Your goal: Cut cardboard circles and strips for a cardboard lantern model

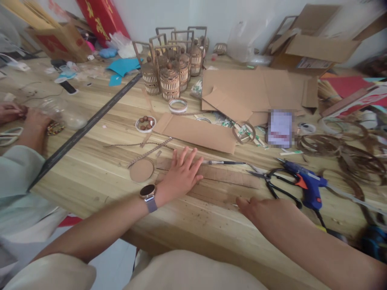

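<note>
My left hand (183, 173), a watch on its wrist, lies flat with fingers spread on a narrow brown cardboard strip (231, 177). Below it, a second cardboard strip (208, 196) lies along the table. My right hand (263, 209) is closed near that strip's right end; a small pale tip shows at its fingers, the rest is hidden. A pen (228, 162) lies just above the upper strip. Black-handled scissors (282, 171) and a blue glue gun (313, 185) lie beyond my right hand. A round cardboard disc (141, 170) is left of my left hand.
Several small bamboo lanterns (170, 84) stand at the back. Cardboard sheets (236, 88), a bowl of brown beads (145, 123) and brown hoops (320, 144) lie around. At left, a co-worker's hands (36, 121) are beside a clear plastic bag (65, 112).
</note>
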Demonstrator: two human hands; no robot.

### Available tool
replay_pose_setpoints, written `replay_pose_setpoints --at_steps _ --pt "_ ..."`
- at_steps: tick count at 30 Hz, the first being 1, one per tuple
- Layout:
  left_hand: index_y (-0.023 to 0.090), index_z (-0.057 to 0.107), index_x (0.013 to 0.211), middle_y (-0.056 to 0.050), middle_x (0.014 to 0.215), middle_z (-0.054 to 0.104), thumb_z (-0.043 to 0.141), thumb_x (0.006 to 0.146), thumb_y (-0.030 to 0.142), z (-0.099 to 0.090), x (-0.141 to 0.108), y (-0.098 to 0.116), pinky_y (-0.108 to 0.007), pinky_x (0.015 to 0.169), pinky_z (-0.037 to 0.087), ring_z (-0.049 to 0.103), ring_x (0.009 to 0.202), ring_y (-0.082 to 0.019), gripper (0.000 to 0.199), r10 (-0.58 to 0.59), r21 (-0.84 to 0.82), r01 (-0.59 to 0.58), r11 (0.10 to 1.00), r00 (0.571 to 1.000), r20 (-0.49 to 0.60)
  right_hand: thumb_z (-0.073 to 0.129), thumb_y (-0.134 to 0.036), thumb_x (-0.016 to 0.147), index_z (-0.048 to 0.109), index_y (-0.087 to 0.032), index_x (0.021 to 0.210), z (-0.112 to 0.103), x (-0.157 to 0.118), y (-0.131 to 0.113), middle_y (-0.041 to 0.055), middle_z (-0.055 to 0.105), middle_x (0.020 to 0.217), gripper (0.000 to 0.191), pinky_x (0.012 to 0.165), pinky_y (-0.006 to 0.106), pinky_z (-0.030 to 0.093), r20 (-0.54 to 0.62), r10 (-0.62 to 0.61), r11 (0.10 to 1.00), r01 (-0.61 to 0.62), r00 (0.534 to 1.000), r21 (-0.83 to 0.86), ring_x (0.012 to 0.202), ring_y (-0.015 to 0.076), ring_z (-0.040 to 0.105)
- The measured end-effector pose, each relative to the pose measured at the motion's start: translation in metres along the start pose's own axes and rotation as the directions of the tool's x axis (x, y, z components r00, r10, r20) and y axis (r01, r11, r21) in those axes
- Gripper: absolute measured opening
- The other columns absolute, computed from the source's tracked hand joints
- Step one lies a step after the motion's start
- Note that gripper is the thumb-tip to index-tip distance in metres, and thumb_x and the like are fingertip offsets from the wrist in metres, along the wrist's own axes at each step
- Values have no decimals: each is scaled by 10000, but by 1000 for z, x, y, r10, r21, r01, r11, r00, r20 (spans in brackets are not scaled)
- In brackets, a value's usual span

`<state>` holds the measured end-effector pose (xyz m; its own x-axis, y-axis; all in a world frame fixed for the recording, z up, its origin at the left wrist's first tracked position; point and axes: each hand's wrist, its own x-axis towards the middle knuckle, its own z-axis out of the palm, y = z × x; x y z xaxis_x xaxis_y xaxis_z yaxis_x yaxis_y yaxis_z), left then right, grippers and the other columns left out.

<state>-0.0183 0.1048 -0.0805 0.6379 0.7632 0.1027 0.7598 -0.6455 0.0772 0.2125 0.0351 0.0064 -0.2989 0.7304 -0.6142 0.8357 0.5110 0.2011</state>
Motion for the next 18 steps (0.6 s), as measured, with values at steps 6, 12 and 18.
replay_pose_setpoints --at_steps 6,12,18 --pt "114 450 1510 -242 1638 308 419 1052 412 -1 0 0 -741 1173 211 214 1526 -463 547 -1 0 1 1000 1000 -4 561 80 776 658 -184 1077 5 -6 6 88 764 785 412 420 266 148 12 16 1000 -16 1000 9 704 282 784" --pt "100 462 1504 -246 1634 314 403 1056 409 -1 0 1 -738 1175 211 223 1517 -482 547 -4 8 4 1000 1000 1 531 90 802 680 -203 1182 3 -8 8 98 783 864 503 417 248 206 86 47 999 -46 995 -10 759 277 789" --pt "105 464 1503 -248 1633 314 417 1052 405 0 -1 1 -742 1172 214 222 1519 -476 544 -2 2 2 1000 1000 -13 545 86 808 685 -207 1145 23 -12 16 86 780 837 468 431 238 315 4 24 1000 -24 1000 -6 729 289 785"
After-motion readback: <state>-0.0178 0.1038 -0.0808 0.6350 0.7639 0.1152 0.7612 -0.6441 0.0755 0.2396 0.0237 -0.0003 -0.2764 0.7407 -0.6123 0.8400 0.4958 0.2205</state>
